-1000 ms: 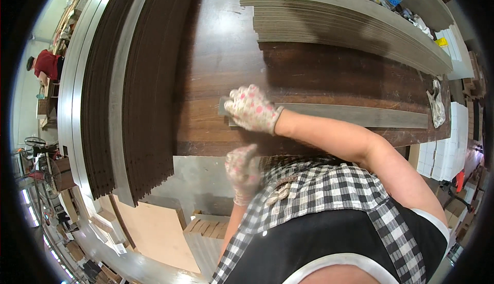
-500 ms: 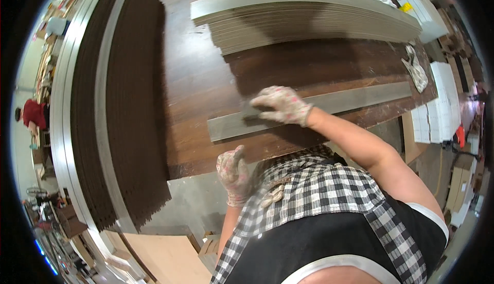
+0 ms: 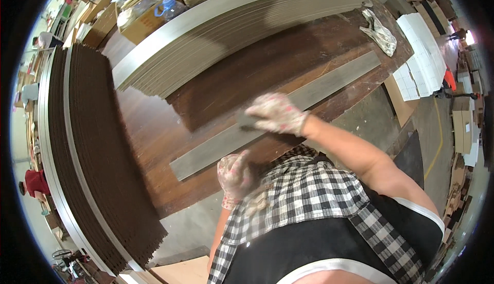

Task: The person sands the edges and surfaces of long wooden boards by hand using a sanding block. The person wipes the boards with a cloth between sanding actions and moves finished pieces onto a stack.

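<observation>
A long grey plank [image 3: 314, 89] lies slantwise on the dark brown tabletop [image 3: 154, 155], along its near edge. Over the plank's middle, my right hand [image 3: 279, 114], in a pale glove with pink spots, closes thumb and fingers around a small dark grey pad [image 3: 247, 120]. The pad is blurred and seems to touch the plank's face. My left hand [image 3: 235, 176], gloved alike, is curled by the plank's near side, close to its left end. Whatever its fingers may hold is hidden and smeared.
A tall stack of grey planks [image 3: 221, 31] stands along the table's far side. More stacked planks [image 3: 98, 145] rise at the left. A crumpled cloth [image 3: 380, 34] lies at the right end. Behind are a cardboard box [image 3: 144, 24] and a blue jug [image 3: 169, 7].
The whole view has turned, so table and stacks appear tilted and shifted left. My left hand now appears closer to the plank. My right hand stays over the plank with the pad.
</observation>
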